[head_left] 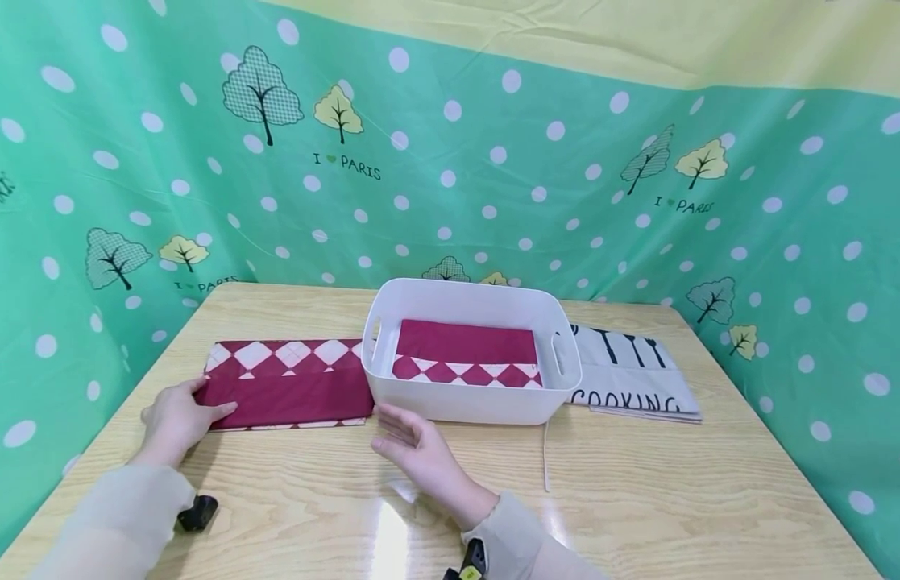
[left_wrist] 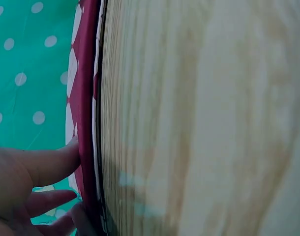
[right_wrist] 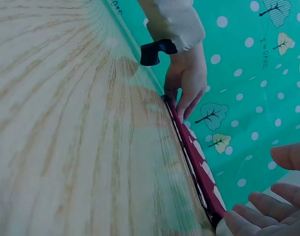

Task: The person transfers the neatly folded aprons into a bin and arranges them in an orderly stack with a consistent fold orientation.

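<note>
A folded maroon cloth (head_left: 290, 385) with a white diamond border lies flat on the wooden table (head_left: 638, 499), left of a white plastic basket (head_left: 470, 403). My left hand (head_left: 177, 419) rests on the cloth's near left corner, fingers fairly straight against its edge (left_wrist: 86, 98). The right wrist view shows the left hand (right_wrist: 189, 81) touching that cloth (right_wrist: 199, 167) too. My right hand (head_left: 409, 441) hovers over the table just in front of the basket, fingers spread and holding nothing. A second folded maroon cloth (head_left: 466, 353) lies inside the basket.
A folded grey-white cloth (head_left: 634, 374) printed with cutlery and "COOKING" lies right of the basket. A thin pale strip (head_left: 545, 455) lies on the table in front of the basket's right end. Green dotted sheeting (head_left: 450, 177) walls in the table on three sides.
</note>
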Available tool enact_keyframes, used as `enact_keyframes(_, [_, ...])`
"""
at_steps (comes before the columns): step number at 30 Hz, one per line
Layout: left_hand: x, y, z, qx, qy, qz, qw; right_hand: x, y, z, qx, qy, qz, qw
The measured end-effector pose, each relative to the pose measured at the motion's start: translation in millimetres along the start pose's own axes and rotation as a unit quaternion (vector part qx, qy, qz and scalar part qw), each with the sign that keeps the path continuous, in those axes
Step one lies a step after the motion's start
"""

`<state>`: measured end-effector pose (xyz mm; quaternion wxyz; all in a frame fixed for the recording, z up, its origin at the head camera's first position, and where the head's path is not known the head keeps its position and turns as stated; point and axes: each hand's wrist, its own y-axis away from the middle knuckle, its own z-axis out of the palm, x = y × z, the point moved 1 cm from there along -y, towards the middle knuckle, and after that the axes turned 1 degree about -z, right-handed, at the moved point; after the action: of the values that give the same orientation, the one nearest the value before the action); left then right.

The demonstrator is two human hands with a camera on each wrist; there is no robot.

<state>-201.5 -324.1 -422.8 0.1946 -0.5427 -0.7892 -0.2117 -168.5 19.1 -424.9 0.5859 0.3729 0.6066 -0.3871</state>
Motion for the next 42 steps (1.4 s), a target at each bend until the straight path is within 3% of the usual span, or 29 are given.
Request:
enact_keyframes(8, [-7.2, -0.8, 2.5, -0.034, -0.016, 0.028, 0.9989, 2.4, 1.4, -3.3, 0.001, 0.013, -0.004, 1.000])
enact_keyframes(13, [-10.6, 2.7, 5.8, -0.041, -0.022, 0.022, 0.9987, 4.0, 2.9, -5.1, 0.003, 0.017, -0.004, 1.000])
enact_keyframes(28, [-16.0, 7.9, 2.3, -0.046, -0.039, 0.049, 0.9970, -0.9, 1.3, -4.2, 0.010, 0.021, 0.011, 1.000])
enact_keyframes(42, [-24.1, 12.1, -2.3, -0.030, -0.044, 0.081, 0.9953, 0.8, -5.5, 2.7, 0.022, 0.026, 0.026, 0.999])
